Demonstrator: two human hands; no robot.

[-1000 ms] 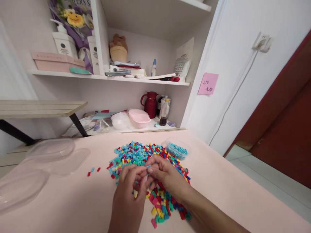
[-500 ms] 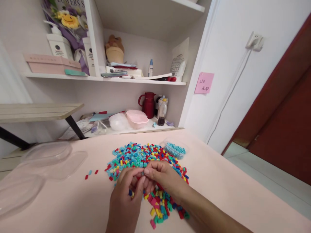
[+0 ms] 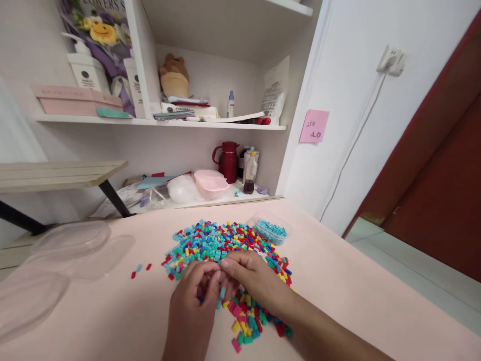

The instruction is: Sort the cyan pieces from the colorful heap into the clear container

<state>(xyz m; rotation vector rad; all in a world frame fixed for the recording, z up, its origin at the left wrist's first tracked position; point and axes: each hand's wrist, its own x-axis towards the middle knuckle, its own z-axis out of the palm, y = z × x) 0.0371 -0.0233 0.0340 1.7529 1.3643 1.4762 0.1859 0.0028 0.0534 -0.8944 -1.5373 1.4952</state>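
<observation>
My left hand (image 3: 195, 296) and my right hand (image 3: 250, 276) meet over the near part of a pile of small coloured building bricks (image 3: 208, 240). Both are closed in a pinch, thumbs and fingertips pressed together. A light blue building brick (image 3: 223, 292) shows between my left thumb and the curled fingers of my right hand; the fingers cover whatever else is between the fingertips. Behind my right hand stands a clear plastic tub (image 3: 280, 239) of light blue bricks.
Clear plastic containers (image 3: 22, 296) and a clear lid (image 3: 107, 255) lie on the left of the pink tabletop (image 3: 124, 316). Nearby are a few stray bricks (image 3: 149, 266). Along the back, the shelf holds a pink bowl (image 3: 211, 181), a dark red jug (image 3: 228, 163) and a bottle (image 3: 249, 175).
Both hands have drawn slightly left and stay together. The small blue piece seen earlier at the fingertips is now covered, and a light blue brick shows lower between the hands. The view has shifted slightly.
</observation>
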